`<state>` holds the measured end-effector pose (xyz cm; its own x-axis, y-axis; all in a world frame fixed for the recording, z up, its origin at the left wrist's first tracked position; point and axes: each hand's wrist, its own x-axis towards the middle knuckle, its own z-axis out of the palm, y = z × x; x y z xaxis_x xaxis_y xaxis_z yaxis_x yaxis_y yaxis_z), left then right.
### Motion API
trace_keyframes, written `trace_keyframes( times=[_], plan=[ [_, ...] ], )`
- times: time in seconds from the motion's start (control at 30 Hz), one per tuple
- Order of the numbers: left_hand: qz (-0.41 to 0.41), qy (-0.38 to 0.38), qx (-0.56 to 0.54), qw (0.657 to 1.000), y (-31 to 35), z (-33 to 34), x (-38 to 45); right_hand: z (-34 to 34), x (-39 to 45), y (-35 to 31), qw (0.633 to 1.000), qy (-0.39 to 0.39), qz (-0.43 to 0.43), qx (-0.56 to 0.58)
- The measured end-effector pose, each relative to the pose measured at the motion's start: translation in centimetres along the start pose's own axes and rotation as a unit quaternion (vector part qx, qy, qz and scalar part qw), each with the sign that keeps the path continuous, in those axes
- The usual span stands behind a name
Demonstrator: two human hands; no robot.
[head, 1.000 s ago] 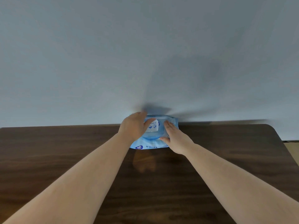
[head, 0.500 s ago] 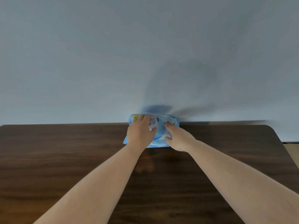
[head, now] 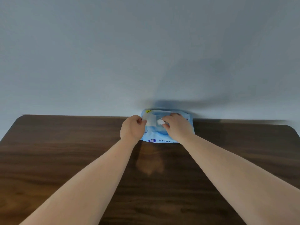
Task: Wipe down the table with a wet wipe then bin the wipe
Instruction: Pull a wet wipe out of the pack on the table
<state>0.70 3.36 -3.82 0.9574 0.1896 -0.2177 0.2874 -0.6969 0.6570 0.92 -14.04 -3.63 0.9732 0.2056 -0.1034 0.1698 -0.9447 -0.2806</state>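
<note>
The pale blue wet-wipe pack point(head: 164, 137) lies flat at the far edge of the dark wood-grain desk point(head: 65, 159), close against the wall and a little right of the middle of that edge. A small yellow mark sits at its far left corner, and a logo with printed characters runs along its near edge. Its clear seal flap point(head: 151, 121) is peeled up and back to the left. A white wet wipe point(head: 160, 121) pokes up from the opening.

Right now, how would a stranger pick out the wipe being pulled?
Find the dark wood table and the blue wipes pack at its far edge by the wall. In the pack's opening, the wet wipe is the small white tuft pinched by the right hand.
</note>
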Motion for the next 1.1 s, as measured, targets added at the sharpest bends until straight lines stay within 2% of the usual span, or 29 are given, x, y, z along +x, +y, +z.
trace_keyframes(
  times=[0.23,0.33,0.4,0.47,0.57,0.67,0.77,0.83,0.97,1.1],
  plan=[
    [-0.014,-0.008,0.042,0.999,0.3,-0.6,-0.1,-1.3,-0.1,-0.4,0.99,0.037,0.044,0.128],
    [-0.019,-0.012,0.068,0.997,1.0,-1.1,-0.3,-2.9,-0.6,-0.5,0.975,0.051,0.091,0.197],
    [-0.015,-0.014,0.048,0.999,1.5,-1.4,-0.7,-3.9,-1.2,-0.5,0.957,0.069,0.126,0.253],
    [0.016,-0.007,0.013,1.0,2.0,-1.6,-1.1,-4.9,-1.7,-0.5,0.93,0.101,0.157,0.316],
    [0.094,0.005,0.036,0.995,3.1,-2.1,-1.8,-6.4,-2.0,-0.7,0.906,0.143,0.179,0.355],
    [0.134,-0.026,0.04,0.99,3.9,-2.1,-2.3,-7.5,-2.3,-1.2,0.904,0.142,0.175,0.365],
    [0.119,-0.066,-0.05,0.989,4.6,-2.2,-3.2,-8.2,-3.2,-1.6,0.904,0.114,0.157,0.382],
    [0.121,-0.069,-0.053,0.989,4.9,-2.2,-3.6,-8.5,-3.8,-2.0,0.895,0.09,0.148,0.41],
    [0.117,-0.037,-0.011,0.992,4.9,-3.1,-4.1,-9.3,-4.5,-2.6,0.895,0.067,0.136,0.42],
    [0.114,0.028,0.031,0.993,5.0,-5.0,-4.4,-10.6,-4.8,-3.6,0.901,0.1,0.103,0.409]
  ],
)
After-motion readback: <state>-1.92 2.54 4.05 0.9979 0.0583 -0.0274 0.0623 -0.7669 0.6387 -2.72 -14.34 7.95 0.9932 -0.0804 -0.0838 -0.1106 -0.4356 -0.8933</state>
